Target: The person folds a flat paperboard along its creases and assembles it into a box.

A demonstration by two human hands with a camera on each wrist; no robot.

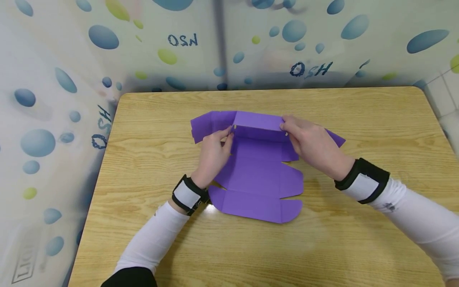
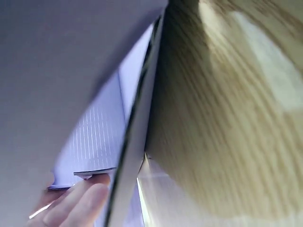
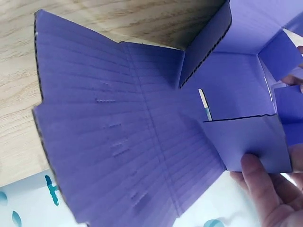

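A partly folded purple cardboard box point(image 1: 256, 171) lies on the table, its near panels and side flaps spread flat. Its far wall stands raised, with long side flaps reaching out left and right. My left hand point(image 1: 215, 155) pinches the cardboard at the left end of that wall; its fingers point(image 2: 78, 203) show beside a flap edge in the left wrist view. At the wall's right end, my right hand point(image 1: 315, 145) grips the cardboard. In the right wrist view, the right thumb point(image 3: 258, 177) presses on a small folded flap point(image 3: 248, 137).
The wooden table point(image 1: 358, 239) has rounded far corners. Behind it and along its left side hangs a pale curtain point(image 1: 251, 52) with blue and green spots. White tiles point(image 1: 446, 91) show at the right edge.
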